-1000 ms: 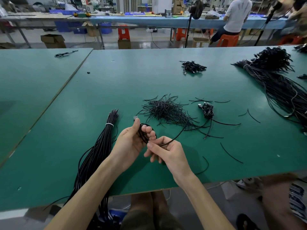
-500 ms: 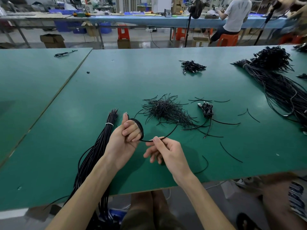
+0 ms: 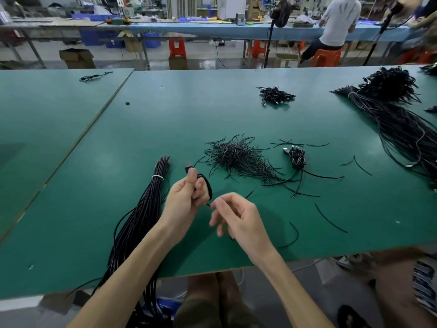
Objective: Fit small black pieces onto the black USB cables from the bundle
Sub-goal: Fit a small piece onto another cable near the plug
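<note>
Cable bundle [image 3: 142, 221] lies on green workbench [image 3: 212, 110], blue table [image 3: 201, 31] behind.

Two counters [image 3: 47, 143] [image 3: 189, 110] are carrying two long cable bundles [image 3: 146, 209] [image 3: 402, 129], one pile of short black pieces [image 3: 236, 157] and two small heaps of coiled cables [image 3: 276, 95] [image 3: 296, 158]; two hands [image 3: 186, 200] [image 3: 238, 218] are hovering with one looped cable [image 3: 210, 187].

Green table [image 3: 189, 114]; cable bundle [image 3: 144, 209] left; black pieces [image 3: 237, 157] centre.

Right hand [image 3: 236, 216] blurred, coiled cable [image 3: 209, 187] mostly hidden inside left hand [image 3: 183, 200]
</note>
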The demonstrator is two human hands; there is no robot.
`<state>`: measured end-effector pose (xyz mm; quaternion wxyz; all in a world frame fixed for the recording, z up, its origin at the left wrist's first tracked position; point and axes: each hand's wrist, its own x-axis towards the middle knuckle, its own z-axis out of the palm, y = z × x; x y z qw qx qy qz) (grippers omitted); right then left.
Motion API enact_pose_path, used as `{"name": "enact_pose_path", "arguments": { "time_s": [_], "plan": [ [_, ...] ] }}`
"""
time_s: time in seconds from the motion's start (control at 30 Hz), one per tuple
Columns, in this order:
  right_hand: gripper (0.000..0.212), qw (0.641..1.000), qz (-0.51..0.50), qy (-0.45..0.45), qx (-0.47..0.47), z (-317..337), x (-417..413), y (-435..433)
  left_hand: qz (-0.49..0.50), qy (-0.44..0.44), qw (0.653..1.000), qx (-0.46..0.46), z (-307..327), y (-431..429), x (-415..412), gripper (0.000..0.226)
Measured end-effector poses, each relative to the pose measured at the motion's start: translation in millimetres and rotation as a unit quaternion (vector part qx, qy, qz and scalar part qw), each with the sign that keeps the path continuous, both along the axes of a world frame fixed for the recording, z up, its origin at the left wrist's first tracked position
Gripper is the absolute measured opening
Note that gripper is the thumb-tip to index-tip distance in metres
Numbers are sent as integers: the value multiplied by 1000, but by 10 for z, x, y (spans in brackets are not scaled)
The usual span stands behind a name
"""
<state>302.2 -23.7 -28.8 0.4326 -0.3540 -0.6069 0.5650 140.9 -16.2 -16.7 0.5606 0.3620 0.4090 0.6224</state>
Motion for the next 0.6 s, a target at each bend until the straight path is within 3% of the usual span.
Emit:
{"name": "enact_pose_path", "arguments": {
  "time_s": [0.07,0.3,0.6],
  "plan": [
    [10,999,-51,11,1,-22,5,8,-36,21,999,-7,3,-26,45,45],
    [22,997,-73,-32,3,-54,-38,34,-103,-1,995,-10,51,-54,66,45],
    [12,989,-142,-41,15,-105,-11,54,-41,158,985,56,-4,-62,158,43]
  ]
}}
